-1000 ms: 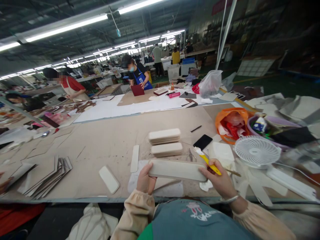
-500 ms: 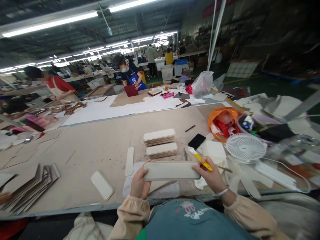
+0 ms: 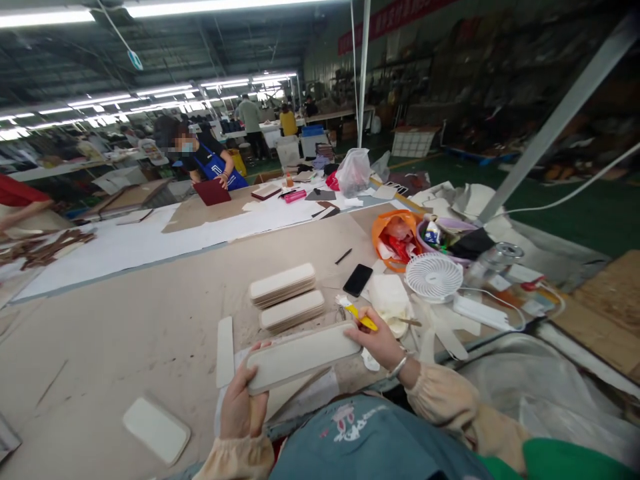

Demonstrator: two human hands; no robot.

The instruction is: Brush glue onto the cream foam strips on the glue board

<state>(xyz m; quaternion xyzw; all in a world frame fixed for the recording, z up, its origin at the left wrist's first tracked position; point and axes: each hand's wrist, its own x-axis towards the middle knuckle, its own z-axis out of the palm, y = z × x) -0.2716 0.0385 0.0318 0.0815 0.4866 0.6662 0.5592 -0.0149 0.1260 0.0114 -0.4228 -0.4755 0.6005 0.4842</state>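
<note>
A long off-white panel with rounded ends (image 3: 303, 357) is held just above the table's near edge, tilted with its right end farther away. My left hand (image 3: 240, 403) is closed around its left end, thumb on top. The fingers of my right hand (image 3: 377, 340) pinch the right end while also holding a yellow-handled brush (image 3: 367, 323), whose white-coated tip points away to the left. Beyond the panel lie two stacks of similar rounded panels (image 3: 283, 281). Left of them is a narrow pale strip (image 3: 225, 350). Another rounded panel (image 3: 156, 430) lies at lower left.
To the right are a black phone (image 3: 357, 280), a crumpled-looking white container (image 3: 390, 297), a small white fan (image 3: 434, 277) and an orange bag (image 3: 395, 237). A pen (image 3: 343, 256) lies farther back. Across the table a co-worker (image 3: 213, 163) handles a dark red board.
My view has turned right, so the table things sit farther left. The panel has gone from nearly level to slanted, its left end lower. Both hands keep their hold.
</note>
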